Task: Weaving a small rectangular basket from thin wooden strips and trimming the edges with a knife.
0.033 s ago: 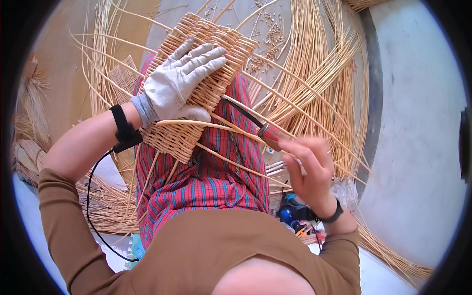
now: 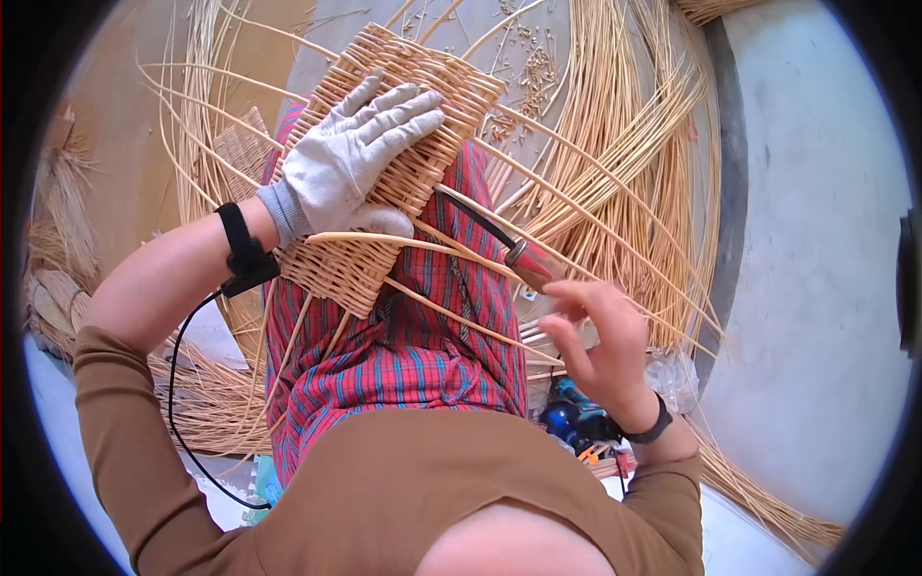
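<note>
My left hand [image 2: 355, 158], in a pale glove, lies flat with fingers spread on a woven wicker panel [image 2: 451, 82] across my knees. Its thumb rests along the panel's near edge. Long willow rods stick out around the weave. A lower woven section [image 2: 336, 274] shows under my wrist; whether it joins the upper one is hidden. An awl-like tool [image 2: 480, 219] with a dark spike and red handle has its tip at the panel's right edge. My bare right hand [image 2: 605, 336] is at the handle's end, thumb and fingers apart, not wrapped round it.
Bundles of loose rods [image 2: 615, 144] lie on the floor at the far right, with cut bits [image 2: 533, 67] beside them. Another small woven piece [image 2: 242, 144] is at the left. More rods [image 2: 206, 408] lie lower left. A dark blue object [image 2: 562, 420] sits beside my right thigh.
My right hand has shifted slightly and its fingers have spread from the tool's handle. The left hand and panel have hardly moved.
</note>
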Motion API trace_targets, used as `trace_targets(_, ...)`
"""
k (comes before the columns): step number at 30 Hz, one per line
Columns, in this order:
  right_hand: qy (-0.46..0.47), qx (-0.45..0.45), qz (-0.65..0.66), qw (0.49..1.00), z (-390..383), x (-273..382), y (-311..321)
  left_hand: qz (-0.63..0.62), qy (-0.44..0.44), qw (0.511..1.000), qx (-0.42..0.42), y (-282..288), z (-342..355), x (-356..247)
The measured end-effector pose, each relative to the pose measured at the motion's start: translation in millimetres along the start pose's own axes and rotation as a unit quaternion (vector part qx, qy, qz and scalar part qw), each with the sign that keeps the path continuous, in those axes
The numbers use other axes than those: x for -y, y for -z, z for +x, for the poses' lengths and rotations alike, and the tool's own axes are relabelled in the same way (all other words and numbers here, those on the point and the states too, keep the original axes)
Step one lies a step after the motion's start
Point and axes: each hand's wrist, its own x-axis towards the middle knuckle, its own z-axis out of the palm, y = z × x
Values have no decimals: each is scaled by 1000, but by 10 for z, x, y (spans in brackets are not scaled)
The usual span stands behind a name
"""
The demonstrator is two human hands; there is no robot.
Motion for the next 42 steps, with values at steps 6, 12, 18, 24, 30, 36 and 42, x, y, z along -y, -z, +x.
trace_targets(6,-240,208,-19,948,190,-248,-13,-1,-1,1000,-6,-61,17,-28)
trace_targets(12,-309,296,222,876,467,-401,-190,-19,1,999,-28,-72,33,-10)
trace_targets(18,-75,170,2,983,88,-500,-319,1,6,1000,4,-17,2,-16)
trace_targets(24,-16,248,41,968,-395,-70,-142,-18,7,1000,10,-43,14,-29)
trace_targets(30,130,-54,-51,989,544,1,-581,-50,8,999,-12,27,55,-52)
trace_targets(36,29,74,-92,993,846,-52,-858,-71,24,997,1,18,55,-38)
trace_targets(42,62,115,-41,991,962,-78,-853,-69,24,996,43,44,34,9)
